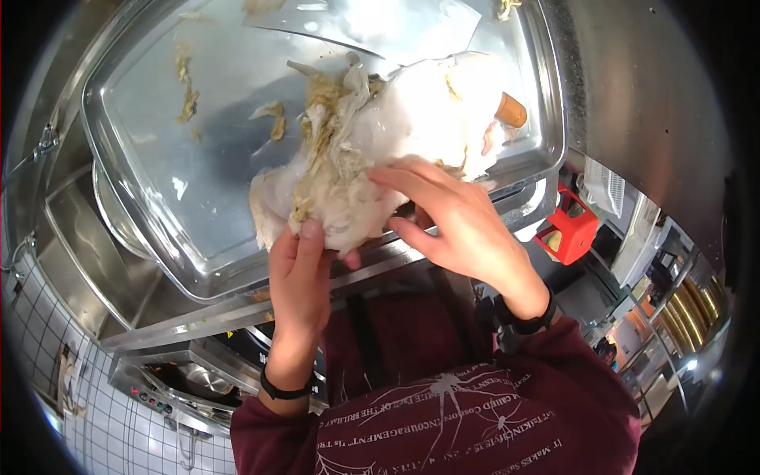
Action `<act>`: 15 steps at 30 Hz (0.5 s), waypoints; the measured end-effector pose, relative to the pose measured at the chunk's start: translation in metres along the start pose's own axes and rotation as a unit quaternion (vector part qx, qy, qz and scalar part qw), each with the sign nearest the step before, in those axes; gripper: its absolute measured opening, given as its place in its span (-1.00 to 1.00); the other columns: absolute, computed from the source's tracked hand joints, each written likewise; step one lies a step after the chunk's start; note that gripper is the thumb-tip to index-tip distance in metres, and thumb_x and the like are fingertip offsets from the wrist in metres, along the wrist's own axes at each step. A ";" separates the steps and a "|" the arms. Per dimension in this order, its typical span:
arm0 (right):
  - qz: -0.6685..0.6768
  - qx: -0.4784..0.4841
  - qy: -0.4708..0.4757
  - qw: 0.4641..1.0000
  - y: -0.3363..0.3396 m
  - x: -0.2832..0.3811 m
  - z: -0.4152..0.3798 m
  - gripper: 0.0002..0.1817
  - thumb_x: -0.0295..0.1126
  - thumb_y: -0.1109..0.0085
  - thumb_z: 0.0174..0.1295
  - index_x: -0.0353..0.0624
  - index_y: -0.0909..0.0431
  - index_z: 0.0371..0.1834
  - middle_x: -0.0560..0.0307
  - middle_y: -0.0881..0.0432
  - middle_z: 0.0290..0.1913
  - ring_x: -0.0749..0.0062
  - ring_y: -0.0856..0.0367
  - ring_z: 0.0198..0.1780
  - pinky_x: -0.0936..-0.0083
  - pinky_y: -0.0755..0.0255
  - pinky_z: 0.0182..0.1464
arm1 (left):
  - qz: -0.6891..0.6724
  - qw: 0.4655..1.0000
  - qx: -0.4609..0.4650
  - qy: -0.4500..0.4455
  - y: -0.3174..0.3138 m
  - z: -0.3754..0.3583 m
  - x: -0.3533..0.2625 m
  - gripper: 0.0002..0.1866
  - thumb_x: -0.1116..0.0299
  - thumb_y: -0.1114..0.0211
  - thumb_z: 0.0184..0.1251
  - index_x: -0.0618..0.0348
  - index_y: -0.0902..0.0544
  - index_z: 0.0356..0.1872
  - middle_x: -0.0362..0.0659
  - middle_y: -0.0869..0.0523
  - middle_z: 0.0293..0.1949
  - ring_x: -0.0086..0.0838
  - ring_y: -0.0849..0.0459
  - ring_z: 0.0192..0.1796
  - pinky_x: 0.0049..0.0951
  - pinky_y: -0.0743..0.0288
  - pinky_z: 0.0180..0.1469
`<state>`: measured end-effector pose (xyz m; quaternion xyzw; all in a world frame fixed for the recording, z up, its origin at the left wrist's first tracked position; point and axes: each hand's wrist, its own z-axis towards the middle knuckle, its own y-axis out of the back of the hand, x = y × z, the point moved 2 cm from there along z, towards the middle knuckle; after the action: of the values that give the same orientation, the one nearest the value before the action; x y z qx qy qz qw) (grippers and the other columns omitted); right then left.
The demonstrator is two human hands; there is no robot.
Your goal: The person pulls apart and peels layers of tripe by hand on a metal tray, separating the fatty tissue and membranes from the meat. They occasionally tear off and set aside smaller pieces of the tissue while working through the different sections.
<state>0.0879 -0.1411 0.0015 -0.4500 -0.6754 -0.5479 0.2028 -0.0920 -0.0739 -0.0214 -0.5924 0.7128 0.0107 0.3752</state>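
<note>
A large pale, whitish mass [396, 119] with yellowish, stringy matter on it lies at the near right side of a metal tray [229, 150]. At its lower left end my left hand [301, 273] pinches the edge between thumb and fingers. My right hand [451, 218] rests its fingertips on top of the mass, fingers spread, thumb at the near edge. A brown piece [511, 110] sits at the mass's right end. The blade of a wide knife or a flat metal sheet [396, 24] lies behind it. The undersides of my fingers are partly hidden.
Yellowish scraps [188, 87] are scattered in the tray's left part. The tray's near rim is close to my wrists. A red plastic stool [574, 229] stands below on the right. Metal equipment with small lights [158, 404] is at the lower left.
</note>
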 end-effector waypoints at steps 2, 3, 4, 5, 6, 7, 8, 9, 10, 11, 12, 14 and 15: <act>-0.029 0.068 -0.010 0.997 -0.007 -0.004 0.000 -0.53 -0.53 -0.23 0.01 -0.10 -0.49 0.07 0.11 -0.53 -0.09 0.07 -0.62 -0.22 0.23 -0.52 -0.21 | 0.048 0.993 -0.094 -0.054 0.007 -0.005 -0.004 -0.69 0.33 -0.09 0.48 0.31 -0.49 0.10 -0.20 -0.67 -0.21 -0.64 -0.54 -0.34 -0.57 -0.43 -0.29; -0.048 0.050 -0.007 0.998 -0.008 -0.004 -0.002 -0.58 -0.52 -0.24 0.01 -0.12 -0.49 0.01 0.10 -0.52 -0.13 0.07 -0.62 -0.24 0.22 -0.51 -0.25 | 0.048 0.993 -0.097 -0.053 0.009 -0.006 -0.004 -0.69 0.33 -0.09 0.48 0.31 -0.49 0.10 -0.20 -0.67 -0.21 -0.64 -0.54 -0.34 -0.57 -0.43 -0.29; -0.068 0.031 -0.004 0.997 -0.009 -0.004 -0.005 -0.63 -0.51 -0.26 0.01 -0.14 -0.49 -0.06 0.10 -0.50 -0.17 0.08 -0.61 -0.26 0.20 -0.49 -0.29 | 0.062 0.989 -0.111 -0.073 0.011 -0.007 -0.004 -0.70 0.35 -0.09 0.48 0.31 -0.50 0.09 -0.22 -0.66 -0.24 -0.65 -0.52 -0.36 -0.59 -0.40 -0.30; -0.068 0.035 -0.002 0.997 -0.010 -0.003 -0.008 -0.63 -0.51 -0.26 0.01 -0.14 -0.49 -0.06 0.10 -0.50 -0.17 0.08 -0.61 -0.26 0.20 -0.49 -0.29 | 0.075 0.985 -0.126 -0.093 0.013 -0.008 -0.004 -0.72 0.36 -0.09 0.47 0.32 -0.51 0.07 -0.23 -0.65 -0.27 -0.66 -0.51 -0.37 -0.61 -0.38 -0.31; -0.063 0.010 0.003 0.998 -0.009 -0.001 -0.013 -0.66 -0.52 -0.26 -0.01 -0.14 -0.48 -0.11 0.09 -0.47 -0.23 0.10 -0.60 -0.31 0.22 -0.48 -0.34 | 0.072 0.985 -0.129 -0.093 0.016 -0.009 -0.003 -0.72 0.36 -0.09 0.47 0.32 -0.51 0.07 -0.23 -0.65 -0.27 -0.66 -0.51 -0.37 -0.61 -0.38 -0.31; -0.059 -0.014 0.007 0.998 -0.009 0.001 -0.017 -0.68 -0.52 -0.27 -0.03 -0.15 -0.47 -0.16 0.09 -0.44 -0.29 0.12 -0.59 -0.36 0.23 -0.47 -0.38 | 0.073 0.985 -0.133 -0.087 0.019 -0.010 -0.002 -0.72 0.39 -0.11 0.45 0.32 -0.50 0.08 -0.24 -0.64 -0.29 -0.65 -0.51 -0.36 -0.62 -0.39 -0.29; -0.062 -0.011 0.008 0.998 -0.010 0.002 -0.021 -0.68 -0.52 -0.27 -0.03 -0.15 -0.47 -0.16 0.09 -0.44 -0.29 0.12 -0.59 -0.36 0.23 -0.47 -0.38 | 0.073 0.985 -0.136 -0.082 0.021 -0.011 -0.001 -0.71 0.42 -0.13 0.43 0.32 -0.50 0.09 -0.25 -0.62 -0.31 -0.64 -0.52 -0.35 -0.62 -0.40 -0.27; -0.076 -0.026 0.044 0.996 -0.012 0.004 -0.026 -0.71 -0.54 -0.26 -0.07 -0.15 -0.48 -0.23 0.10 -0.41 -0.34 0.17 -0.56 -0.42 0.28 -0.44 -0.44 | 0.070 0.985 -0.136 -0.080 0.020 -0.013 0.000 -0.71 0.42 -0.13 0.43 0.32 -0.50 0.09 -0.25 -0.62 -0.31 -0.64 -0.52 -0.35 -0.62 -0.40 -0.27; -0.091 -0.043 0.078 0.992 -0.013 0.004 -0.031 -0.74 -0.55 -0.25 -0.10 -0.15 -0.48 -0.30 0.12 -0.38 -0.39 0.23 -0.54 -0.48 0.32 -0.41 -0.50 | 0.114 0.978 -0.158 -0.073 0.019 -0.015 0.000 -0.70 0.47 -0.14 0.40 0.33 -0.49 0.10 -0.25 -0.62 -0.31 -0.64 -0.52 -0.34 -0.62 -0.41 -0.24; -0.101 -0.082 0.129 0.983 -0.020 -0.002 -0.035 -0.78 -0.56 -0.22 -0.21 -0.14 -0.47 -0.43 0.17 -0.31 -0.46 0.35 -0.44 -0.58 0.41 -0.34 -0.59 | 0.157 0.969 -0.179 -0.066 0.018 -0.016 0.000 -0.68 0.51 -0.16 0.37 0.33 -0.48 0.12 -0.25 -0.61 -0.31 -0.63 -0.53 -0.32 -0.61 -0.43 -0.22; -0.107 -0.081 0.127 0.983 -0.023 -0.003 -0.036 -0.78 -0.56 -0.22 -0.21 -0.14 -0.47 -0.43 0.17 -0.31 -0.46 0.35 -0.44 -0.58 0.41 -0.34 -0.59 | 0.153 0.970 -0.175 -0.065 0.012 -0.016 0.000 -0.68 0.51 -0.16 0.37 0.33 -0.48 0.12 -0.25 -0.61 -0.31 -0.63 -0.53 -0.32 -0.61 -0.43 -0.22; -0.081 -0.102 0.177 0.976 -0.027 -0.004 -0.036 -0.80 -0.55 -0.19 -0.26 -0.14 -0.46 -0.49 0.19 -0.26 -0.50 0.41 -0.38 -0.62 0.46 -0.29 -0.63 | 0.199 0.942 -0.229 -0.144 -0.002 -0.021 -0.005 -0.65 0.59 -0.14 0.32 0.32 -0.48 0.13 -0.22 -0.61 -0.30 -0.62 -0.54 -0.30 -0.60 -0.45 -0.19; -0.077 -0.115 0.195 0.971 -0.030 -0.008 -0.035 -0.77 -0.55 -0.20 -0.30 -0.14 -0.47 -0.47 0.20 -0.26 -0.50 0.42 -0.37 -0.62 0.47 -0.29 -0.63 | 0.194 0.939 -0.224 -0.174 -0.004 -0.029 -0.004 -0.69 0.57 -0.11 0.32 0.31 -0.50 0.08 -0.19 -0.62 -0.26 -0.62 -0.55 -0.29 -0.62 -0.45 -0.20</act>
<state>0.0594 -0.1766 -0.0095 -0.3016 -0.5878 -0.7132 0.2341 -0.1037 -0.0851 0.0032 -0.5003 0.7166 0.3456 0.3417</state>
